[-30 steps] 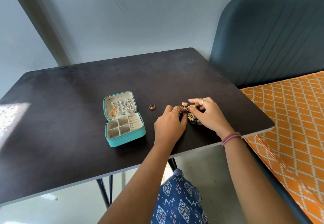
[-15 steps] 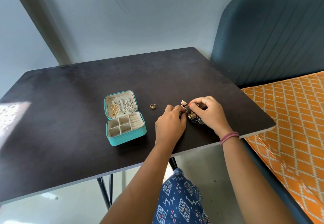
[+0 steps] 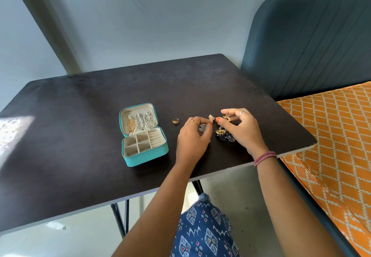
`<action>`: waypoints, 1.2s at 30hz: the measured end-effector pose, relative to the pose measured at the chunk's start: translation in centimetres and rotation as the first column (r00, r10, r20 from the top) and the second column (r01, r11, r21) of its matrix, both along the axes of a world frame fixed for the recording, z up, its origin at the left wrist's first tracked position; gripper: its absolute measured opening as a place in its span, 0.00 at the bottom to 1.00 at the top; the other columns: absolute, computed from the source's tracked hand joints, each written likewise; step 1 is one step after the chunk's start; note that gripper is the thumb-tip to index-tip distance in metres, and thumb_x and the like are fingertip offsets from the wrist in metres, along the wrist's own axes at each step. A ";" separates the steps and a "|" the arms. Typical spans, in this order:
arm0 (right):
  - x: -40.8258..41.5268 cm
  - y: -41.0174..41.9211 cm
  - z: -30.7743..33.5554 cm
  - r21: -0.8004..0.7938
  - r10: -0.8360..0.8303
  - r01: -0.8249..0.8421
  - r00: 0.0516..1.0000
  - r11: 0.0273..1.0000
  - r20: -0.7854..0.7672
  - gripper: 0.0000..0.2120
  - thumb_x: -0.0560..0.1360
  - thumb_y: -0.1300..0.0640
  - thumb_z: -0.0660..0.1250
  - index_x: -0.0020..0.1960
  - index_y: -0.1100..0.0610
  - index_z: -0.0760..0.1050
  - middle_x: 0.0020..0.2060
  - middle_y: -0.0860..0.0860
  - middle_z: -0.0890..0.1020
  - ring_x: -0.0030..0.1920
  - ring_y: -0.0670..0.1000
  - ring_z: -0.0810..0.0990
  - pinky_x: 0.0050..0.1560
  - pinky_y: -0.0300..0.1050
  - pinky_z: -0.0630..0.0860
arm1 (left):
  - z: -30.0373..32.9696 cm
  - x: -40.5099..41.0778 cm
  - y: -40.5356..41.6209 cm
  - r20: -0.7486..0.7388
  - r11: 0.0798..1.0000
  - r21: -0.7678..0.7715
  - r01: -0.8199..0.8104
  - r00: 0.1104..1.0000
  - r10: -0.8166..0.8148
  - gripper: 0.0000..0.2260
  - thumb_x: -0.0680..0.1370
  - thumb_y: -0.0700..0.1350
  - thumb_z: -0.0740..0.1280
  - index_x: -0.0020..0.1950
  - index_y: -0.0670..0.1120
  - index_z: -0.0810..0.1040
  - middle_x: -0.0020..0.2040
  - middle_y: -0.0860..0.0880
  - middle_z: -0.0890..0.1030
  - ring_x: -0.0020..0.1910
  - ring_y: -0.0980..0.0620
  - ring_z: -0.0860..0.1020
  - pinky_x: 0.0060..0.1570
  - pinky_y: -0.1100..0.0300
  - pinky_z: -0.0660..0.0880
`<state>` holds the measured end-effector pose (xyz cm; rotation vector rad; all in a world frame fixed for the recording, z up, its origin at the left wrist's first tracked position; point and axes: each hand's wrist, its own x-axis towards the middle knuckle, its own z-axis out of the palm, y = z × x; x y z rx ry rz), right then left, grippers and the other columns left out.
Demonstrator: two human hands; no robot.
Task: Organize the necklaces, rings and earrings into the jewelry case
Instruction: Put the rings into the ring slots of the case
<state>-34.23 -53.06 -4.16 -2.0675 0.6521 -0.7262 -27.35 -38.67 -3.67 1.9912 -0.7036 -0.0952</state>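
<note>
The teal jewelry case (image 3: pixel 147 157) lies open on the dark table (image 3: pixel 80 116). Gold and silver necklaces (image 3: pixel 141 122) hang in its lid, and its cream compartments hold nothing that I can see. A gold ring (image 3: pixel 175 121) lies right of the case. A heap of gold and dark earrings (image 3: pixel 223 134) sits under my hands. My left hand (image 3: pixel 193 138) pinches a small dark silver earring (image 3: pixel 202 128). My right hand (image 3: pixel 243 130) pinches a gold earring (image 3: pixel 226 118) above the heap. A pale fan-shaped earring (image 3: pixel 211 117) shows between my hands.
A dark teal headboard (image 3: pixel 311 41) and an orange patterned bedspread (image 3: pixel 331 136) stand right of the table. The table's near edge runs just below my wrists. My blue patterned clothing (image 3: pixel 202 230) shows under the table.
My hands have drawn slightly apart over the heap. The left now holds a dark silver earring off to the left, and the right has lifted a gold earring.
</note>
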 end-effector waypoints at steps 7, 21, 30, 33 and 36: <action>-0.8 0.8 0.2 -0.043 0.148 -0.144 0.982 0.989 0.113 0.07 0.74 0.50 0.71 0.49 0.51 0.84 0.48 0.44 0.79 0.55 0.44 0.74 0.52 0.27 0.68 | 0.3 -0.1 0.3 -0.038 0.982 -0.175 0.071 0.996 -0.079 0.08 0.78 0.47 0.67 0.46 0.61 0.74 0.52 0.56 0.79 0.33 0.61 0.81 0.37 0.62 0.77; -0.6 0.5 0.5 0.091 0.157 -0.176 0.969 0.980 0.193 0.04 0.76 0.54 0.69 0.45 0.47 0.80 0.47 0.46 0.79 0.49 0.47 0.78 0.51 0.44 0.75 | 0.5 -1.1 1.2 -0.027 0.990 0.084 0.110 0.994 -0.108 0.02 0.78 0.47 0.66 0.48 0.50 0.77 0.36 0.52 0.78 0.33 0.57 0.74 0.37 0.60 0.74; 0.7 2.5 1.8 -0.459 0.083 -0.134 0.988 0.878 -0.130 0.07 0.77 0.48 0.66 0.47 0.47 0.83 0.48 0.45 0.79 0.52 0.50 0.75 0.52 0.48 0.61 | -0.6 -3.2 5.4 0.285 0.942 0.335 0.003 0.953 -0.104 0.10 0.81 0.51 0.60 0.54 0.49 0.78 0.46 0.52 0.79 0.42 0.54 0.77 0.39 0.62 0.69; 2.7 4.7 4.2 -0.523 0.137 -0.277 0.947 0.806 -0.290 0.09 0.77 0.45 0.64 0.49 0.44 0.82 0.52 0.44 0.79 0.55 0.49 0.74 0.52 0.47 0.59 | -0.6 -3.4 5.4 0.311 0.951 0.308 -0.014 0.946 -0.087 0.10 0.81 0.51 0.61 0.53 0.48 0.78 0.48 0.50 0.81 0.44 0.51 0.78 0.39 0.60 0.69; 5.4 6.5 5.1 -0.431 0.213 -0.479 0.820 0.765 -0.532 0.11 0.79 0.46 0.60 0.52 0.46 0.80 0.54 0.43 0.77 0.58 0.48 0.74 0.57 0.50 0.60 | -0.6 -3.5 5.4 0.320 0.961 0.275 -0.020 0.945 -0.071 0.10 0.80 0.50 0.63 0.53 0.46 0.80 0.48 0.48 0.82 0.45 0.48 0.79 0.38 0.60 0.66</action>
